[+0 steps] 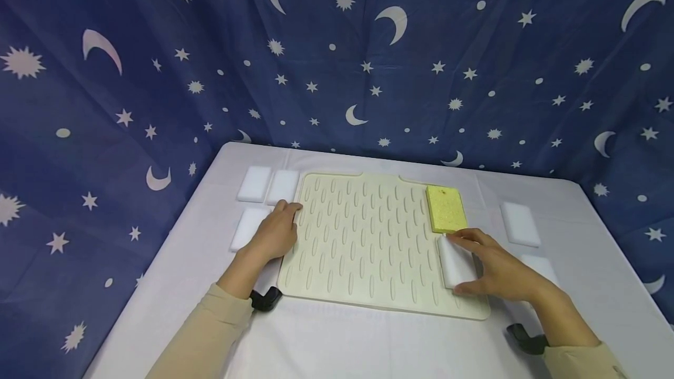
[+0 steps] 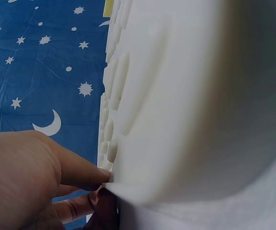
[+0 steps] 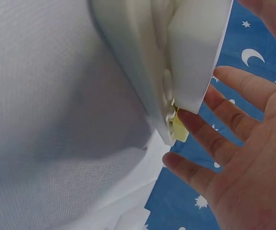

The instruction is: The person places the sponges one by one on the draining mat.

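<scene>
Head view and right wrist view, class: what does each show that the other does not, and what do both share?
Only the head view shows the left hand, at the left edge of the mat, and three white blocks nearby. Only the right wrist view shows the palm of the right hand. Both show the white block at its fingers, the mat, the yellow sponge and the star-and-moon curtain.

Starry blue cloth (image 1: 326, 63) behind white-covered table (image 1: 368, 338)
</scene>
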The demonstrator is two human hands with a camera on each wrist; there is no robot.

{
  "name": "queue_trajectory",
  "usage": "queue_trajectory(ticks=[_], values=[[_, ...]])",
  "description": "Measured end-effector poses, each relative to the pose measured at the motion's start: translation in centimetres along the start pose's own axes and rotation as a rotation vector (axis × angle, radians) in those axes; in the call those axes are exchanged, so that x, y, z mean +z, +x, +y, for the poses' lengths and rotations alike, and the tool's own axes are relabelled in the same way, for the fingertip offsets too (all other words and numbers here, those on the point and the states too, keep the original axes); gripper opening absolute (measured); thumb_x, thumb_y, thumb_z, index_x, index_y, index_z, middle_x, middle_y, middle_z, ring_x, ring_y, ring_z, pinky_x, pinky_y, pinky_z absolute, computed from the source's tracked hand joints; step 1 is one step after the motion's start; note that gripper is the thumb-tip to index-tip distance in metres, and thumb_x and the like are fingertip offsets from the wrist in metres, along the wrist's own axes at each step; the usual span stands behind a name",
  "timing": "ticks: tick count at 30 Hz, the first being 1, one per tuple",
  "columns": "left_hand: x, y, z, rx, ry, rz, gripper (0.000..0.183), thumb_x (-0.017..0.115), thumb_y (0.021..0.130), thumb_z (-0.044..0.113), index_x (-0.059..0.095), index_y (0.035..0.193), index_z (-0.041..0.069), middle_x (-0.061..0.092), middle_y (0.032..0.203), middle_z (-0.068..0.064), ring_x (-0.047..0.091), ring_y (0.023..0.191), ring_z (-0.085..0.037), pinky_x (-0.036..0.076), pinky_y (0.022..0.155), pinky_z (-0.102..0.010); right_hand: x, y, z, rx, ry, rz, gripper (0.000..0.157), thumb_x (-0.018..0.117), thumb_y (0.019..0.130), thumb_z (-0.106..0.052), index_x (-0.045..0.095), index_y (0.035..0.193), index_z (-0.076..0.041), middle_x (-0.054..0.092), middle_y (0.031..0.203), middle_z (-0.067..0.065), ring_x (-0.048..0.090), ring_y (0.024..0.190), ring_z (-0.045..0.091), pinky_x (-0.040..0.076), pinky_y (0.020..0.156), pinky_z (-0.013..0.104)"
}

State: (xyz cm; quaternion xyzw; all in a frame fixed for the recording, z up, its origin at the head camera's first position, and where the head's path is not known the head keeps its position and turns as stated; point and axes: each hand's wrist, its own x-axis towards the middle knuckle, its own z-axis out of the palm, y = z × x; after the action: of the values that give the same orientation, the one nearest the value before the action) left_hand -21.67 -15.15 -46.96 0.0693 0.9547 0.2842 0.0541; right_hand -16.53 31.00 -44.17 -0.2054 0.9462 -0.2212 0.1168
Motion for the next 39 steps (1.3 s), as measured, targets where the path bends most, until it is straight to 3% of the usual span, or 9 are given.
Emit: queue_trajectory(ticks=[39], values=[[-0.12, -0.05, 0.08, 0.016, 0.006, -0.005, 0.047, 0.052, 0.103, 0.004, 0.049, 0.15, -0.002, 0.054, 0.117, -0.017, 0.05, 0.077, -0.022, 0.043, 0.068, -0.031, 0.08, -0.04, -0.14, 0.015, -0.025, -0.005, 0.108, 0.094, 0.067, -0.054, 0.046, 0.156, -0.014, 0.04, 0.155, 0.013, 0.039, 0.14, 0.039, 0.039, 0.111, 0.066]])
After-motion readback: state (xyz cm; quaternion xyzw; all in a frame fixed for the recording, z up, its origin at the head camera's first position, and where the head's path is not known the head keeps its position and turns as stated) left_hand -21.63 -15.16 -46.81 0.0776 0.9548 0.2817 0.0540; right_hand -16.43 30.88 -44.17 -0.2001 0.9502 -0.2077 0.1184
